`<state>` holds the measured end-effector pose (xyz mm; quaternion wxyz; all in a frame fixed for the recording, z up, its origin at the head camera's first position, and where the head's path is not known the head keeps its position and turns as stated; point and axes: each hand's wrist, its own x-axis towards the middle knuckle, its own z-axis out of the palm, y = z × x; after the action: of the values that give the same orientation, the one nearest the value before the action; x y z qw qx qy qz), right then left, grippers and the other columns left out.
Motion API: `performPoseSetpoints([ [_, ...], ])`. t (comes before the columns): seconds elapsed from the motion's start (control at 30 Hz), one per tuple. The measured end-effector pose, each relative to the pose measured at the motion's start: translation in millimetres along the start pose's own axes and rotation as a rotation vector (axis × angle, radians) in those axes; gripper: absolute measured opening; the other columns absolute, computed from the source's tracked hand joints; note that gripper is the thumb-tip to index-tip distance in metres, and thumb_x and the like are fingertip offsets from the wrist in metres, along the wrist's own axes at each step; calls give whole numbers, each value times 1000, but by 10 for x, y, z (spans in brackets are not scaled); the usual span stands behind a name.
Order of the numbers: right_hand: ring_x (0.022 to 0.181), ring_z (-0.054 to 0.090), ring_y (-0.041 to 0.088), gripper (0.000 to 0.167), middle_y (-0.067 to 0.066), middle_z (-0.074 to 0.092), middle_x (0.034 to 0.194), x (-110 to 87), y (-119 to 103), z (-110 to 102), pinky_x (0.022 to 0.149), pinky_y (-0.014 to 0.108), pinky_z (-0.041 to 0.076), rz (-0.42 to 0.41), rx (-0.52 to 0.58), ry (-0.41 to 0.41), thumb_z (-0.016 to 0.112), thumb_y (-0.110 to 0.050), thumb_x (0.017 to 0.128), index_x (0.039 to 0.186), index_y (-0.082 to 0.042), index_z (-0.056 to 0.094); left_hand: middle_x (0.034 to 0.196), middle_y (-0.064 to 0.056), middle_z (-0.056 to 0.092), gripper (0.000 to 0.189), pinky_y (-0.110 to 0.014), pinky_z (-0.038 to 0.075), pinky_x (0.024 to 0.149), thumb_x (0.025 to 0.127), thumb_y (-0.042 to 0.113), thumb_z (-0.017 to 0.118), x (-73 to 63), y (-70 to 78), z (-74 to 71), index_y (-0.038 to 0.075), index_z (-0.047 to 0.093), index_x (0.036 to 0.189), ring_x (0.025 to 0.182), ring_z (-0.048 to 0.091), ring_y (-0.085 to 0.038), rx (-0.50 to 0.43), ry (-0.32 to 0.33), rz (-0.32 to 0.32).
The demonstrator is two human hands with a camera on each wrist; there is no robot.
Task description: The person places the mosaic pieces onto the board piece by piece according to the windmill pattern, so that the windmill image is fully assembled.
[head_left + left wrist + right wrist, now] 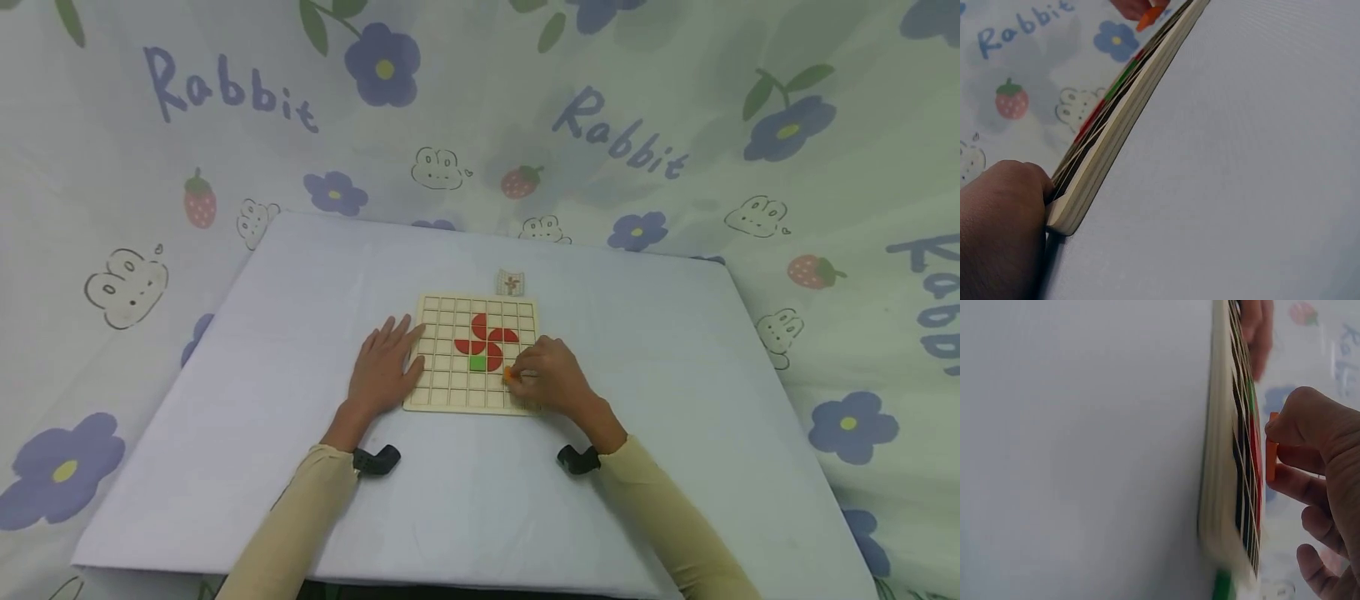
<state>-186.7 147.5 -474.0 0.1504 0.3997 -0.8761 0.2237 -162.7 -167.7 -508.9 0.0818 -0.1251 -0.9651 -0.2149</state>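
A square wooden grid board (450, 400) lies on the table, with red petal-shaped tiles (494, 358) set in a pinwheel near its middle. One green square tile (477, 363) sits against the lower part of the pinwheel. My right hand (551, 377) pinches a small orange tile (1272, 450) between thumb and fingers, held just over the board's lower right cells. With fingers spread, my left hand (384, 367) rests at the board's left edge, thumb touching its side. In the left wrist view, the orange tile (1150, 19) shows above the board's far end.
A small card (511, 283) with a printed pinwheel pattern lies behind the board. Under the board's corner in the right wrist view, something green (1222, 585) shows. The table (262, 467) has a white cover, and a patterned curtain (480, 100) hangs behind it.
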Motion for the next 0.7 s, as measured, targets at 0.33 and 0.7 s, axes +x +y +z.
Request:
performPoseSetpoints([
  [0.33,75,53,15,2,-8,70,76,259,-297,247,65,32,40,-165,-42,-48,78,-19,75,73,-19,78,157,-13,31,56,-50,13,117,98,34,50,-7,-7,37,15,43,150,146,18,-35,0,4,5],
  [0.7,79,53,16,5,-6,68,80,294,-341,287,68,32,41,-171,-88,-108,77,-18,79,74,-19,79,158,-12,29,56,-49,10,118,99,35,48,5,-46,68,16,40,152,147,16,-33,23,-2,2],
])
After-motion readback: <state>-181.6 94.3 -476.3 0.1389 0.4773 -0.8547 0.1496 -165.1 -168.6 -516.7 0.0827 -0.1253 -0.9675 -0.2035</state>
